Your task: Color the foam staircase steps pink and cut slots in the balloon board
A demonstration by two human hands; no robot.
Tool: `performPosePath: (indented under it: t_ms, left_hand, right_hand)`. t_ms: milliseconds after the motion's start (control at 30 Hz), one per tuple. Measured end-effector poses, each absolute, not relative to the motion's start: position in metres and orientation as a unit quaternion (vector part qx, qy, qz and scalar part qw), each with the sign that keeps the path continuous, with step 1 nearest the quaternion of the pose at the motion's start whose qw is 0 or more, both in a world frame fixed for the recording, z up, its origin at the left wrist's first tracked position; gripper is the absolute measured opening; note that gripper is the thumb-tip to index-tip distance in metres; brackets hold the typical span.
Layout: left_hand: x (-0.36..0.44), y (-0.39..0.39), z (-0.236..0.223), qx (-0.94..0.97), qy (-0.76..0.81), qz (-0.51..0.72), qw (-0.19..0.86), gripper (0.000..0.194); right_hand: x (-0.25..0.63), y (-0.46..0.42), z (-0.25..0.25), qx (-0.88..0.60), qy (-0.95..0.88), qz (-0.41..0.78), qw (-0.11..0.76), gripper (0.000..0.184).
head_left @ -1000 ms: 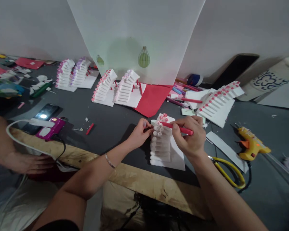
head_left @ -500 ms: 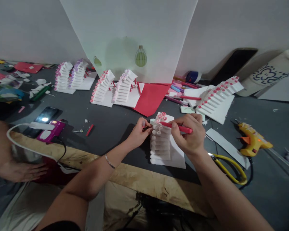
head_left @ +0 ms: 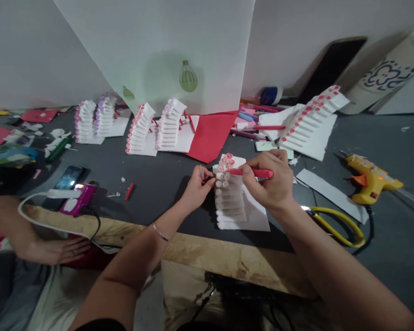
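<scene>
The right hand [head_left: 271, 179] is gripping a red pen [head_left: 260, 173] against a white stepped model [head_left: 232, 202].
The left hand [head_left: 196, 187], nearly closed, is resting at the model's left edge, probably for steadying; whether it is pinching anything, I cannot tell. The model is sitting on the table [head_left: 172, 188] between both hands, showing red swirls on its far rolled ends [head_left: 224, 160], plain white nearer.

Between the left hand [head_left: 200, 187] and the red stick [head_left: 129, 191], a hand could pass low over the dark tabletop [head_left: 162, 184]. Farther left, the purple power block [head_left: 77, 200] obstructs; beyond the right hand [head_left: 271, 179], the white strip [head_left: 331, 195], yellow loop [head_left: 361, 236] and glue gun [head_left: 372, 177] do; behind, the upright white board [head_left: 158, 37] does.
</scene>
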State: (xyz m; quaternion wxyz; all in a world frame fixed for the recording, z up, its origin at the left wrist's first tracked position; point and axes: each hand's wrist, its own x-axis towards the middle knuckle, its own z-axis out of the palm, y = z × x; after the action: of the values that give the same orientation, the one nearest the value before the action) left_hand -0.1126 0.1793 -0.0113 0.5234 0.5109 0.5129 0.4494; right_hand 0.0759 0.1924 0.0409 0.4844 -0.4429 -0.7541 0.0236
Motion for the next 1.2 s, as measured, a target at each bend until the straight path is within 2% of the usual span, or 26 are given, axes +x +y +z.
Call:
performPosePath:
  t_ms: [467,600,733,1200]
  left_hand:
    - [-0.1127,0.181,-0.0082,0.524,0.485,0.442,0.543,0.033]
    - [-0.1128,0.1816,-0.0078,0.522,0.487,0.443,0.542,0.037]
    - [-0.1131,0.1822,-0.009,0.513,0.484,0.455,0.544,0.04]
    - [-0.115,0.1827,-0.012,0.522,0.466,0.466,0.541,0.036]
  right_hand:
    - [0.0767,0.1977,0.0399,-0.462,-0.739,0.044,0.489,0.018]
    - [0.0768,0.1975,0.0398,-0.471,-0.746,0.047,0.469,0.022]
    - [0.0765,0.1972,0.0403,-0.47,-0.735,0.041,0.488,0.02]
    - [0.076,0.1975,0.0392,-0.467,-0.741,0.044,0.481,0.02]
